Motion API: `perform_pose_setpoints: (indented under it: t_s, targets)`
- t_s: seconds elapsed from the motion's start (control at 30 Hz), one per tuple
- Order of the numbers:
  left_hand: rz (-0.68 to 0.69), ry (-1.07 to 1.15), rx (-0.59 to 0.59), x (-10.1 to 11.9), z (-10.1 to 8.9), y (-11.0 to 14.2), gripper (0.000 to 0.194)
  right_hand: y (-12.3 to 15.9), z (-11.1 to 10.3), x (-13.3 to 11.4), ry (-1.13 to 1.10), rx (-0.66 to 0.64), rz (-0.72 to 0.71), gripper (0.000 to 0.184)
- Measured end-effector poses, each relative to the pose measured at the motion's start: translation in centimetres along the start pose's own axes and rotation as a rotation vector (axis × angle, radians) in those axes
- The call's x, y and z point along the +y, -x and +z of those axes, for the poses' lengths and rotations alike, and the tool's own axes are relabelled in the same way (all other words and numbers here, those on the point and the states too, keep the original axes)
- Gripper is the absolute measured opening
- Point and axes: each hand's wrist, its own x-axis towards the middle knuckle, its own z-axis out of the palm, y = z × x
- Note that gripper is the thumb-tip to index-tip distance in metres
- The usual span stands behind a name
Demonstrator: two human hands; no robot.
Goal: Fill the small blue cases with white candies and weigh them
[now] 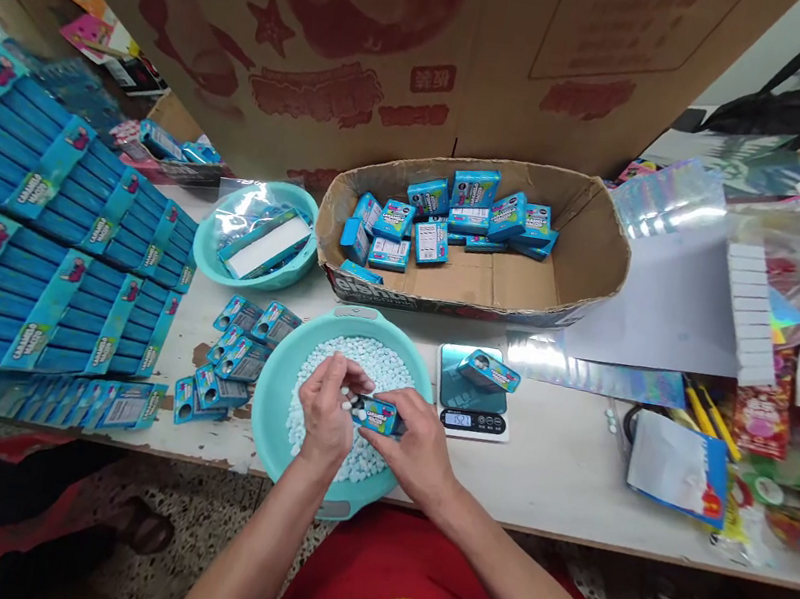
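Note:
Over a turquoise basin [271,391] full of small white candies [359,465], my right hand [419,444] grips a small blue candy box [379,416], lying on its side with its end toward my left hand. My left hand [329,410] is curled, its fingers closed around a few white candies [352,399] at that end of the box. Just right of the basin, a digital scale [475,425] carries another blue box [491,371] with a round hole. Several such boxes [239,357] with round holes lie left of the basin.
Behind the basin stands a cut cardboard tray [557,309] holding several closed blue boxes. A smaller turquoise bowl [206,254] contains plastic packaging. Stacked blue display packs [38,283] line the left, and a large carton [518,75] rises behind. Packets and sheets [677,465] clutter the right.

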Motion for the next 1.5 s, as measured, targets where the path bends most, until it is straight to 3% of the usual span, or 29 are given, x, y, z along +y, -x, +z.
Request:
perform_pose_setpoints:
  t_s: [0.17,0.3,0.4,0.47,0.53,0.6,0.7,0.77,0.87,0.93,1.0,1.1,1.17,1.23,1.33,1.4,1.5]
  targets:
    - [-0.017,-0.017,-0.103,-0.6,0.3,0.2,0.032,-0.4,0.6,0.4,-0.017,-0.014,0.06,0.03]
    - [-0.073,0.014,-0.117,0.1,0.3,0.2,0.028,-0.5,0.6,0.6,-0.054,-0.029,0.053,0.031]
    - [0.017,0.002,-0.067,0.3,-0.6,-1.4,0.027,0.4,-0.8,0.7,-0.214,-0.005,0.033,0.034]
    - [0.089,-0.216,-0.078,-1.0,-1.8,-2.7,0.027,1.4,-2.3,0.8,-0.274,0.041,0.021,0.033]
    - [0.188,-0.596,-0.209,-3.7,-3.1,-3.4,0.024,2.3,-3.8,1.0,-0.257,0.09,0.016,0.032]
    - [0.314,-0.924,-0.428,-7.1,-4.0,-3.0,0.025,3.0,-5.0,1.1,-0.208,0.124,0.025,0.029]
    - [0.453,-1.211,-0.736,-11.5,-4.7,-1.2,0.043,3.2,-6.0,1.1,-0.164,0.157,0.025,0.028]
    - [0.561,-1.345,-0.836,-12.7,-5.1,-0.4,0.044,2.9,-6.1,0.9,-0.172,0.204,0.007,0.03]
    - [0.631,-1.461,-0.931,-12.2,-5.8,-1.3,0.033,1.9,-5.4,0.6,-0.206,0.239,-0.012,0.031]
    - [0.489,-1.427,-0.857,-11.3,-6.4,-2.8,0.019,1.0,-4.5,0.5,-0.222,0.211,-0.014,0.03]
    - [0.299,-1.318,-0.657,-10.5,-7.0,-4.3,0.007,0.2,-3.3,0.7,-0.226,0.171,-0.005,0.029]
    - [0.053,-0.993,-0.286,-9.5,-7.6,-5.8,0.016,-0.4,-1.8,1.2,-0.218,0.118,0.02,0.029]
    - [-0.065,-0.819,-0.147,-8.4,-7.8,-6.0,0.029,-0.5,-1.1,1.6,-0.207,0.096,0.036,0.029]
    - [-0.172,-0.603,-0.097,-6.6,-7.6,-5.5,0.033,-0.4,-0.3,1.9,-0.189,0.079,0.04,0.029]
    - [-0.274,-0.082,-0.062,-3.6,-6.5,-4.1,0.03,-0.7,1.1,2.2,-0.1,0.002,0.032,0.031]
    - [-0.232,0.125,-0.056,-2.1,-5.4,-3.3,0.025,-1.0,2.0,2.1,-0.009,-0.071,0.043,0.033]
    - [-0.14,0.174,-0.005,-1.4,-4.0,-2.6,0.022,-1.4,2.9,1.6,0.07,-0.125,0.053,0.034]
